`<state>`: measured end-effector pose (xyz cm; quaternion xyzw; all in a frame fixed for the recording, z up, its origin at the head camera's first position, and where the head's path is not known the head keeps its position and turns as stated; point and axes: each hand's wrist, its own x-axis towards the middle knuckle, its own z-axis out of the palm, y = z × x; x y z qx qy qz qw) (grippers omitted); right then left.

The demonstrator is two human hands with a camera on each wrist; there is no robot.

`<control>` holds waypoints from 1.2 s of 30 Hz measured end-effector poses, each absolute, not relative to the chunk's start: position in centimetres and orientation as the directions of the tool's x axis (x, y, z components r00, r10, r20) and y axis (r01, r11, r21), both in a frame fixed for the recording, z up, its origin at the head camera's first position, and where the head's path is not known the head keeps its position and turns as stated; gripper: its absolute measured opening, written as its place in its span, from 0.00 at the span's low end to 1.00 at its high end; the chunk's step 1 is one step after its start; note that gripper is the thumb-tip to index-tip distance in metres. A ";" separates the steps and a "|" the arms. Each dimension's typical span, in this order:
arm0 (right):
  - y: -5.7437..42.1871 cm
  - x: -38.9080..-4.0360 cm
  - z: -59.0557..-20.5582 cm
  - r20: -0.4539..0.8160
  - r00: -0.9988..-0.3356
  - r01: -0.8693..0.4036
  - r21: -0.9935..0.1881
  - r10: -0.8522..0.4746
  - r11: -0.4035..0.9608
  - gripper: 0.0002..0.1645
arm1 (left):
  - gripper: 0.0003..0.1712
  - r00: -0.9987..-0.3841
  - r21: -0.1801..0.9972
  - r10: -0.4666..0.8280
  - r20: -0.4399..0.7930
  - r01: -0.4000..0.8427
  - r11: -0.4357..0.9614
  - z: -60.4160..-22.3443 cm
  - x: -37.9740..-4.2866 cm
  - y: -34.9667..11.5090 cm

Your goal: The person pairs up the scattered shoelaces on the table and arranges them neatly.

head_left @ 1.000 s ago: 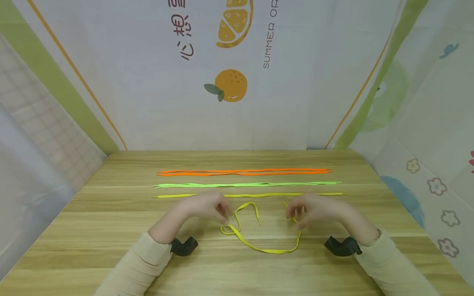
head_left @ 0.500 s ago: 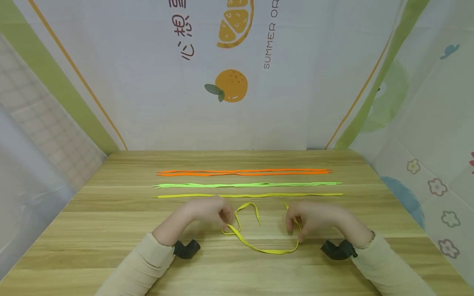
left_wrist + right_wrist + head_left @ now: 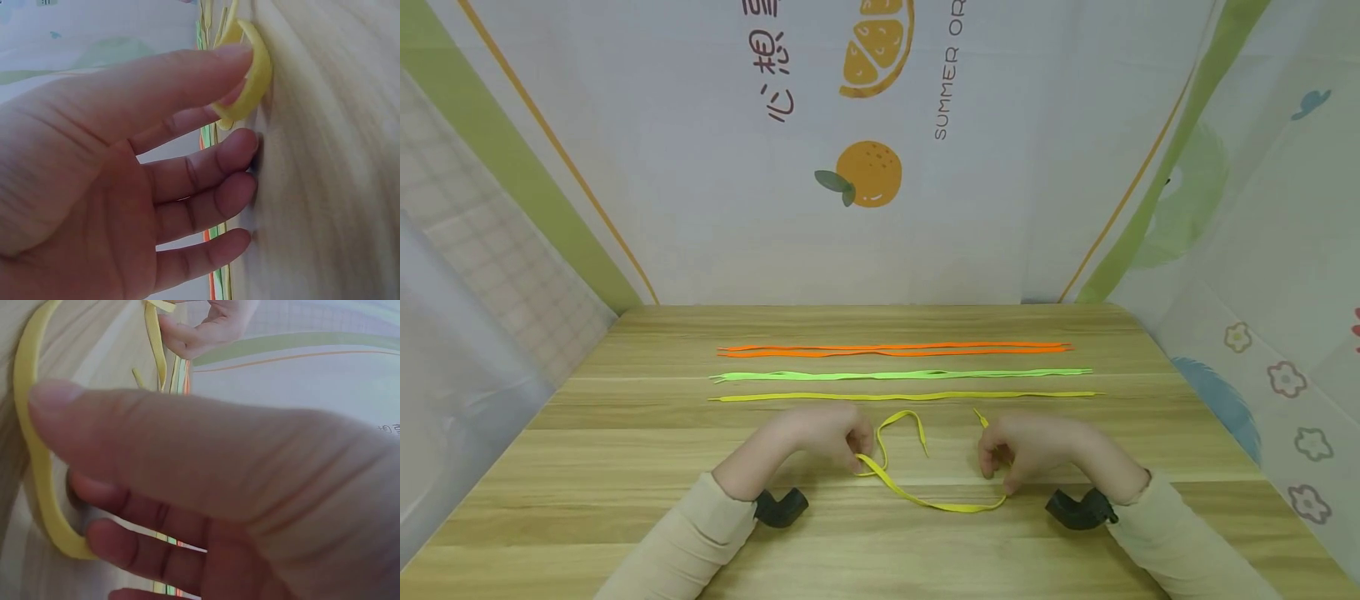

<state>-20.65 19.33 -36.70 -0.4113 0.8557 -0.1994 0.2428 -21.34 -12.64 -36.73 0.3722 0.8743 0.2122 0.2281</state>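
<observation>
A loose yellow shoelace (image 3: 955,507) lies in a curve on the wooden table between my hands. My left hand (image 3: 829,435) pinches its small left loop between thumb and index finger; in the left wrist view the yellow shoelace (image 3: 261,75) bends round the thumb tip, the other fingers spread beside it. My right hand (image 3: 1037,446) is low over the lace's right part, its thumb tip touching the yellow band (image 3: 44,487) in the right wrist view. A gap shows between that thumb and the bent fingers. Part of the lace is hidden under the right hand.
Beyond the hands, a straight yellow shoelace (image 3: 910,396), bright green shoelaces (image 3: 850,376) and orange shoelaces (image 3: 955,344) lie in rows across the table (image 3: 880,558). A printed white curtain (image 3: 715,208) hangs at the table's back edge.
Both hands have come down onto the loose yellow shoelace. The left fingers have taken hold of its loop; the right thumb has reached its right-hand bend. The straight laces have not moved.
</observation>
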 end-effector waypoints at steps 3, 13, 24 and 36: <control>19.3 -20.6 -36.8 -0.261 -0.552 -0.596 -0.540 -0.792 0.594 0.14 | 0.07 -0.615 0.527 0.751 -0.240 0.567 0.633 -36.8 -21.4 -12.6; 19.5 -20.5 -36.9 -0.285 -0.546 -0.572 -0.560 -0.788 0.599 0.13 | 0.07 -0.625 0.515 0.743 -0.240 0.566 0.643 -36.6 -21.3 -12.5; 19.3 -20.1 -36.3 -0.285 -0.541 -0.584 -0.549 -0.791 0.598 0.11 | 0.07 -0.609 0.557 0.752 -0.254 0.544 0.628 -36.9 -21.6 -12.7; 19.8 -21.1 -37.1 -0.244 -0.493 -0.608 -0.589 -0.835 0.532 0.12 | 0.04 -0.519 0.699 0.829 -0.206 0.515 0.496 -37.4 -22.7 -13.5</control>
